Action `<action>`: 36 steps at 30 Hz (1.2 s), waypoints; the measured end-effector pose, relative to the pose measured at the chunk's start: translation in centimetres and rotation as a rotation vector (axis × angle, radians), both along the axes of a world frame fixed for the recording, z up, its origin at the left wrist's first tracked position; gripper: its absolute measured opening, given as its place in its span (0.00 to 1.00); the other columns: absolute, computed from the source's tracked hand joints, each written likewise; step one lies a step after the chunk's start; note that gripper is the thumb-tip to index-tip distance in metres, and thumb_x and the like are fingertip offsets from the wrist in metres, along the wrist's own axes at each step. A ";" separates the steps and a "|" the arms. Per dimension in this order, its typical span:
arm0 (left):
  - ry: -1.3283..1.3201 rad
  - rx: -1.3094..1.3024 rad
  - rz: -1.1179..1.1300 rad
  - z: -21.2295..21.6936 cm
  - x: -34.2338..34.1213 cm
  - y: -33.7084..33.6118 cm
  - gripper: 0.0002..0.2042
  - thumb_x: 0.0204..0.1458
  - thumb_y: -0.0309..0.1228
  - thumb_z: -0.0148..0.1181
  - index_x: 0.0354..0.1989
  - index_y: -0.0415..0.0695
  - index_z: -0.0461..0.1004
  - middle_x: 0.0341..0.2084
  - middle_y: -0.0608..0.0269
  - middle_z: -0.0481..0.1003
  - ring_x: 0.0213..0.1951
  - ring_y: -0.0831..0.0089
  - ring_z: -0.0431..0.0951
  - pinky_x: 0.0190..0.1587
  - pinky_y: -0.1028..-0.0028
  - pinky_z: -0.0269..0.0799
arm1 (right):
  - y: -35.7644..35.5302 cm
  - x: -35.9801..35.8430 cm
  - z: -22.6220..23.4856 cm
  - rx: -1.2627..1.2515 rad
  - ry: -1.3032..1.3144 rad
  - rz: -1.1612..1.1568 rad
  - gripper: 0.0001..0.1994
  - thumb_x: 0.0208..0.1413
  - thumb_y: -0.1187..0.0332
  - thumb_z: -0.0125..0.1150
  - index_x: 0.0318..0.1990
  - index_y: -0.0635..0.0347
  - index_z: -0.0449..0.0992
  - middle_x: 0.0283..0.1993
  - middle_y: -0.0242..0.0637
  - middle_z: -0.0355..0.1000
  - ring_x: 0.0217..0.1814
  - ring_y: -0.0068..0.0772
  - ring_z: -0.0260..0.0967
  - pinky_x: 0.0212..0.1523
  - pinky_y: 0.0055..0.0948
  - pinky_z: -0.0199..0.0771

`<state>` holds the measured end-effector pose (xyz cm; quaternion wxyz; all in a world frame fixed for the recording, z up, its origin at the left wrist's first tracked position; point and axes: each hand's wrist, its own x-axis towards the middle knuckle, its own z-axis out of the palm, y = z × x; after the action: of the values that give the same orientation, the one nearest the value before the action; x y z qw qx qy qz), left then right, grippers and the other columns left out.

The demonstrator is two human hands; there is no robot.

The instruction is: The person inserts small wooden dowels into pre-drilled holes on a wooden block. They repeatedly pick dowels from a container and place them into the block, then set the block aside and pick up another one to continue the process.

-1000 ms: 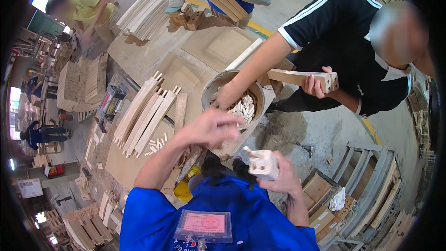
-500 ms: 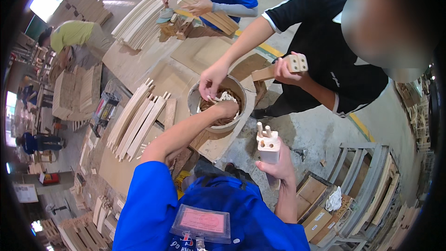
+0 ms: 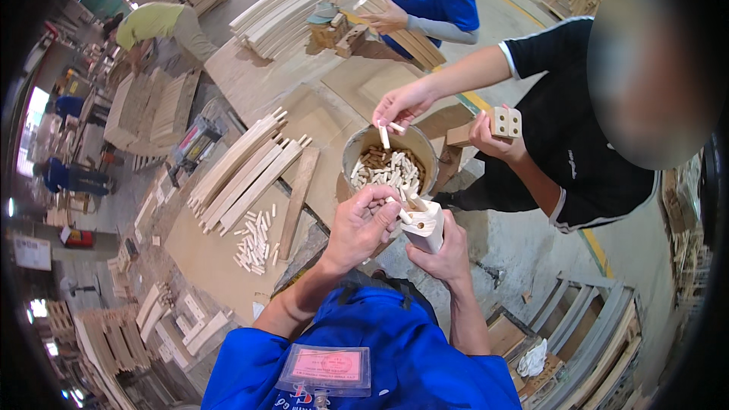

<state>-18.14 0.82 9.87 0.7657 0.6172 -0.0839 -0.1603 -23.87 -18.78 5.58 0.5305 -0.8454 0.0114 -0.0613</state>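
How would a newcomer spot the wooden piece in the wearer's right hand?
Find the round bucket of pegs near the picture's centre. Just below and slightly right, the right hand grips a pale wooden piece. Unlike the block in the co-worker's hand, whose end shows four dark holes, this one has a peg sticking out of its end.

L hand approx. mid-scene, thumb & fingers drawn tog. in a pinch at the tips, back of hand toward near L. L forearm slants from near L up to far R. R hand just to its R, slightly nearer, closed in a grip, thumb pointing L, other fingers partly hidden. R forearm runs fr. near side, leaning a bit L. Both forearms bare; hands v. close tog.
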 end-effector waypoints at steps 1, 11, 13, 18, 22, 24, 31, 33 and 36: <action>-0.021 0.038 0.022 0.0 -0.2 0.3 0.09 0.66 0.28 0.60 0.49 0.37 0.74 0.30 0.64 0.77 0.27 0.83 0.73 0.29 0.81 0.70 | 0.4 0.2 -0.2 -0.042 -0.016 -0.002 0.30 0.37 0.66 0.77 0.51 0.63 0.74 0.41 0.45 0.81 0.42 0.41 0.82 0.44 0.38 0.80; -0.320 0.406 0.194 -1.5 -0.2 0.8 0.07 0.60 0.24 0.63 0.45 0.38 0.77 0.27 0.57 0.78 0.28 0.77 0.78 0.31 0.72 0.74 | 2.3 1.4 -0.8 -0.170 -0.067 -0.078 0.28 0.37 0.70 0.77 0.50 0.61 0.74 0.39 0.46 0.80 0.41 0.47 0.83 0.42 0.40 0.82; -0.232 0.338 0.181 -1.9 0.6 0.6 0.07 0.59 0.23 0.63 0.45 0.39 0.77 0.27 0.57 0.78 0.27 0.74 0.78 0.31 0.71 0.74 | 2.6 1.5 -0.7 -0.231 -0.102 -0.115 0.29 0.37 0.69 0.77 0.51 0.61 0.74 0.40 0.46 0.80 0.41 0.47 0.83 0.43 0.40 0.82; -0.617 0.482 0.223 -2.0 1.5 -0.6 0.08 0.56 0.22 0.65 0.44 0.40 0.77 0.28 0.55 0.78 0.28 0.63 0.81 0.33 0.67 0.76 | 1.9 1.7 -0.4 -0.203 -0.033 -0.139 0.29 0.38 0.69 0.77 0.51 0.62 0.74 0.41 0.46 0.80 0.41 0.45 0.83 0.44 0.40 0.82; -0.478 0.330 -0.020 -3.4 3.2 -0.5 0.07 0.59 0.24 0.63 0.45 0.37 0.78 0.28 0.58 0.80 0.26 0.75 0.80 0.30 0.74 0.75 | 1.1 1.2 -1.9 -0.153 0.011 -0.219 0.29 0.37 0.68 0.77 0.51 0.62 0.74 0.41 0.46 0.81 0.42 0.45 0.83 0.45 0.39 0.81; -0.052 0.202 -0.210 -4.0 5.5 0.2 0.08 0.61 0.26 0.62 0.46 0.37 0.79 0.26 0.60 0.79 0.26 0.76 0.80 0.30 0.75 0.75 | 0.3 0.2 -2.6 -0.107 0.061 -0.283 0.29 0.38 0.68 0.76 0.51 0.62 0.74 0.40 0.46 0.81 0.43 0.45 0.83 0.45 0.38 0.81; -0.453 1.074 -0.524 -13.0 18.8 -5.8 0.18 0.51 0.39 0.68 0.40 0.33 0.82 0.35 0.37 0.82 0.35 0.42 0.83 0.42 0.54 0.81 | -1.3 -0.8 -1.5 -0.037 0.085 -0.336 0.28 0.38 0.65 0.76 0.49 0.62 0.73 0.41 0.46 0.81 0.42 0.41 0.82 0.44 0.38 0.81; -0.539 1.362 -0.645 -15.5 18.4 -8.4 0.16 0.48 0.38 0.70 0.39 0.37 0.84 0.39 0.44 0.84 0.44 0.48 0.85 0.48 0.53 0.81 | -1.1 -1.3 -1.5 -0.002 0.084 -0.365 0.28 0.38 0.65 0.76 0.49 0.63 0.73 0.41 0.46 0.81 0.42 0.39 0.82 0.44 0.37 0.80; -0.521 1.414 -0.713 -16.5 16.9 -10.6 0.14 0.49 0.34 0.68 0.39 0.38 0.85 0.44 0.43 0.83 0.48 0.49 0.84 0.50 0.56 0.82 | -0.8 -2.0 -1.9 0.053 0.074 -0.399 0.28 0.39 0.65 0.77 0.49 0.63 0.73 0.41 0.45 0.81 0.41 0.36 0.81 0.44 0.36 0.80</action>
<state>-1.23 -9.82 -6.58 0.0571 0.9063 -0.3283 -0.2599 -25.87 -19.60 3.66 0.5294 -0.8137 0.1995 -0.1338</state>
